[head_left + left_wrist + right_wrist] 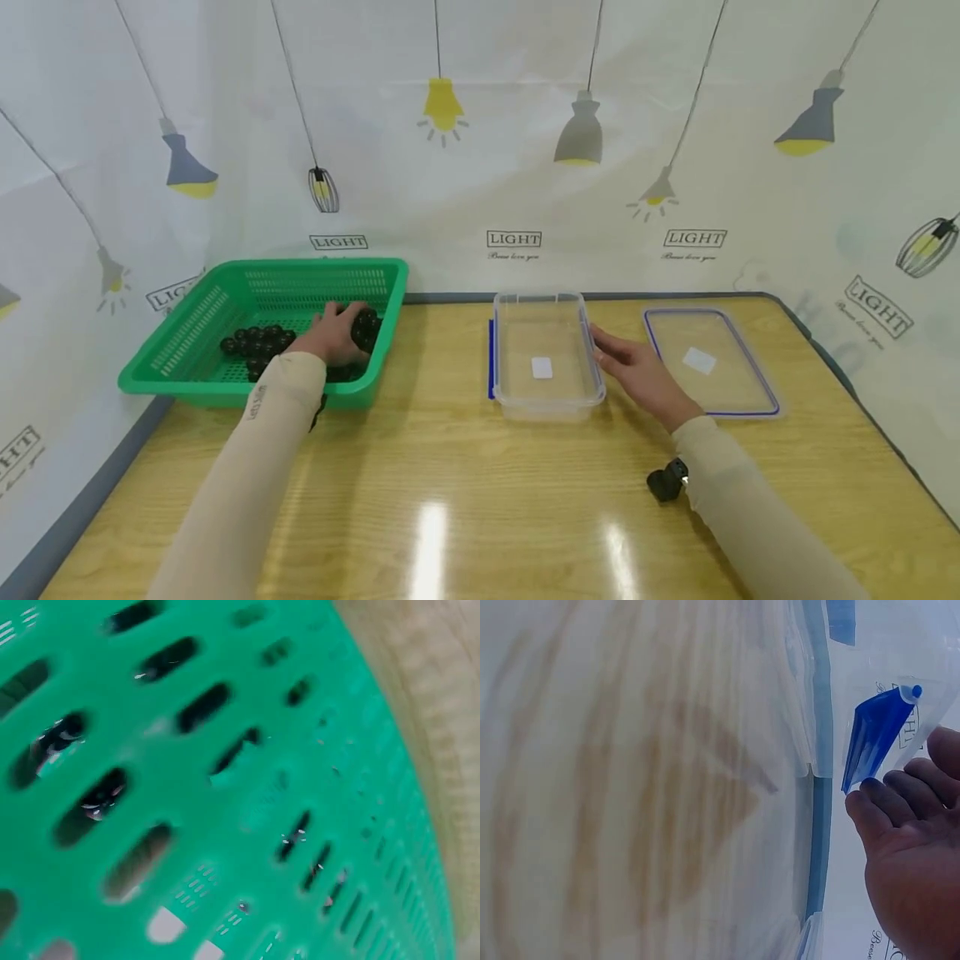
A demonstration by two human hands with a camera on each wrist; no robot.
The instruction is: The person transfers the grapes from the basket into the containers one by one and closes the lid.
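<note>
My left hand (333, 333) reaches into the green plastic basket (386, 367) and grips a bunch of black grapes (365, 327) near its right wall. More dark, glossy grapes (258, 342) lie left of the hand on the basket floor. In the left wrist view, the slotted basket wall (247, 795) covers most of the picture and hides the hand. Fingers nearly straight, my right hand (637, 371) rests at the right side of a clear plastic container (525, 400). The right wrist view shows these fingertips right at a blue clip flap (881, 735).
A clear lid with a blue seal (738, 367) lies on the wooden table (480, 492), right of the container. Another blue clip (492, 358) hangs on the container's left side. Behind the table stands a white lamp-printed sheet (495, 183).
</note>
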